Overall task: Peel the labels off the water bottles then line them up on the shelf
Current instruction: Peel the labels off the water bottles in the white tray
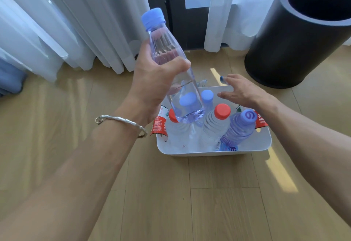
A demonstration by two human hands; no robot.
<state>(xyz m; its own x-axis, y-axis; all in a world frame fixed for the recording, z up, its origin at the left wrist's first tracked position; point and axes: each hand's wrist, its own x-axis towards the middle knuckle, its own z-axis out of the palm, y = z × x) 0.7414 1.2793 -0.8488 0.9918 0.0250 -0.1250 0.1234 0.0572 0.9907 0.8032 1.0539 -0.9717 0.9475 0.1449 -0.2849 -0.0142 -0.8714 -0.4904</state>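
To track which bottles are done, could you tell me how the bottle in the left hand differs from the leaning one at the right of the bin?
The held bottle shows no label; the leaning bottle has a blue one near its base. The held bottle is gripped by the left hand above the bin; the leaning bottle rests inside it. Both are clear, with bluish caps on.
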